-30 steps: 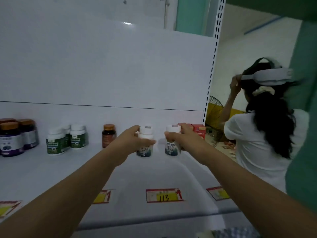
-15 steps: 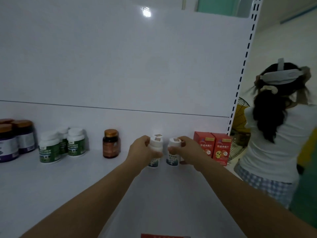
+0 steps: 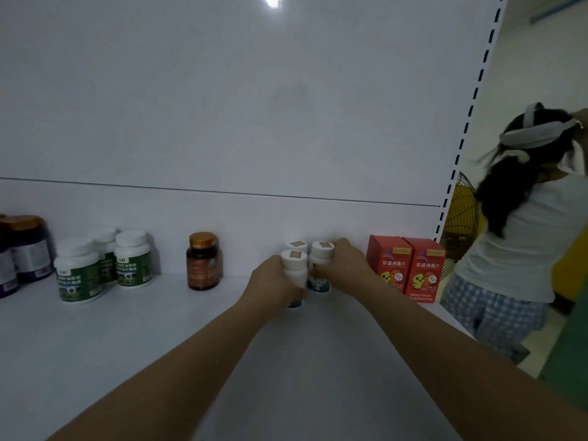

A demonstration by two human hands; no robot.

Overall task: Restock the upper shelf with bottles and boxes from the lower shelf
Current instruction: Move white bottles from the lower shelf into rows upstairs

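Observation:
On the white upper shelf [image 3: 133,338], near the back panel, both my hands hold small white bottles. My left hand [image 3: 273,281] grips a white-capped bottle [image 3: 294,265] whose base stands on the shelf. My right hand [image 3: 345,268] grips a second white bottle [image 3: 321,259] just right of it. A third white bottle [image 3: 296,245] stands behind the two, mostly hidden. Two red boxes [image 3: 405,270] stand to the right of my right hand.
A brown bottle with a gold cap [image 3: 203,265] stands left of my hands. Green-labelled white bottles [image 3: 105,265] and dark purple jars [image 3: 22,249] stand farther left. A person in a white top [image 3: 528,233] stands past the shelf's right upright [image 3: 461,148].
Both hands carried the bottles farther back towards the rear panel and lowered them onto the shelf beside a third bottle. The view tilted up and closer.

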